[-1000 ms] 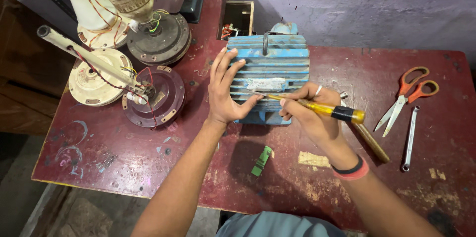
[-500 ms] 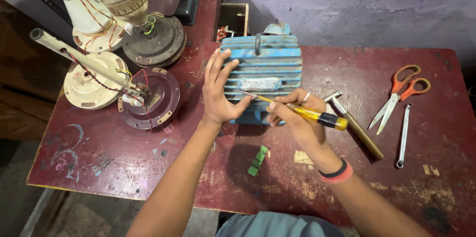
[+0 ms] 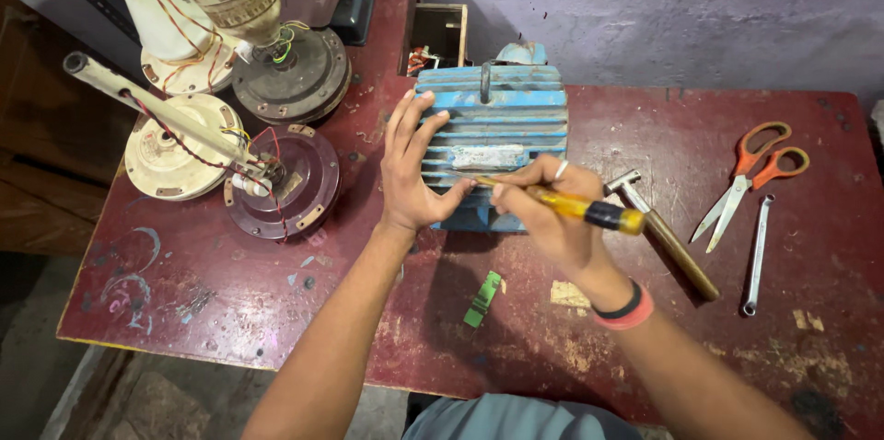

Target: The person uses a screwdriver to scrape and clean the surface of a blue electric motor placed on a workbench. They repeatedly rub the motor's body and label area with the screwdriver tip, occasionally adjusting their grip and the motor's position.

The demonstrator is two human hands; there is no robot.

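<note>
My left hand (image 3: pixel 414 168) lies flat on the left side of the blue finned motor housing (image 3: pixel 493 127), fingers spread and pressed to the ribs, likely to brace it. My right hand (image 3: pixel 543 210) sits at the housing's front edge, fingers curled tight around a yellow-handled screwdriver (image 3: pixel 575 208); the shaft angles left toward the housing's lower front, tip hidden by my left thumb. The housing stands mid-table (image 3: pixel 645 348). Right of the housing: hammer (image 3: pixel 668 237), then orange scissors (image 3: pixel 750 178) and 1 spanner (image 3: pixel 755 256). Left of the housing: 3 opened fan motors (image 3: pixel 281 187) with loose wires. Green scrap (image 3: pixel 482 298) lies in front of the housing.
</note>
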